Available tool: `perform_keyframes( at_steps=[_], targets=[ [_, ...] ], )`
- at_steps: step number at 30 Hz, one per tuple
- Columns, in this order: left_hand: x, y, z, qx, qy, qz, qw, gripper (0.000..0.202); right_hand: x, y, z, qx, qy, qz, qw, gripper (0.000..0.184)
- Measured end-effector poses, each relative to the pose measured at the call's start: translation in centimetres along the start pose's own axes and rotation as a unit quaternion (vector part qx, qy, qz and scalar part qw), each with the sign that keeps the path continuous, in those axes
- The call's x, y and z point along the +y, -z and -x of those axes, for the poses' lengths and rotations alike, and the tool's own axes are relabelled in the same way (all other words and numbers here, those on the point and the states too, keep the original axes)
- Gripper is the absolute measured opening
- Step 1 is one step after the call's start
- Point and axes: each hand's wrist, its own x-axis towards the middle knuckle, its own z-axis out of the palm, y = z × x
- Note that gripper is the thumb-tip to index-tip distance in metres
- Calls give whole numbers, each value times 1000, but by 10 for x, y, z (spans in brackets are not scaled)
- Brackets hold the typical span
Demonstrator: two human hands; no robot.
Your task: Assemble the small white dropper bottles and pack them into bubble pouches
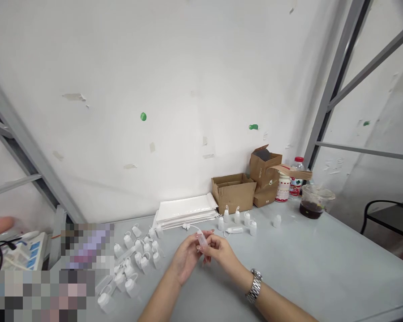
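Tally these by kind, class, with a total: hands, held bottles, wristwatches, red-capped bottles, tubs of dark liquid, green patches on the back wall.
Hands (left hand, right hand): 2
Held bottle: 1
Wristwatch: 1
Red-capped bottle: 1
Tub of dark liquid: 1
Green patches: 2
Total: 8

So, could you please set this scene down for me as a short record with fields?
Left hand: fingers at the small translucent bottle
Right hand: thumb and fingers on the same bottle; silver watch on the wrist
Bottles on the left: a loose cluster, some upright, some lying
Bottles on the right: a smaller group, mostly upright, one lying
Behind the hands: stacked white packets, lying flat
Against the wall: open cardboard box
Far right: clear container with dark liquid
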Motion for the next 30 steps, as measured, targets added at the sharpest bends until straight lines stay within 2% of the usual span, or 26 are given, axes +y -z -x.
perform_keyframes(
  at_steps=[5,12,16,22,26,30],
  targets=[
    [0,-1,-3,59,-18,-33,998,28,-1,1,-2,31,-26,-3,999,36],
    [-1,3,-6,80,12,20,997,24,4,2,-4,40,-57,-17,997,34],
    [-2,5,-7,72,26,55,996,23,0,1,-2,35,-76,-64,994,32],
    [-2,6,-6,38,31,80,996,27,-9,1,4,23,-69,-126,989,27],
    [-1,5,-5,15,27,91,995,30,-9,3,4,-11,-47,-173,984,27],
    [0,2,-5,25,22,91,995,27,-6,4,2,-48,-29,-202,978,26]
  ],
)
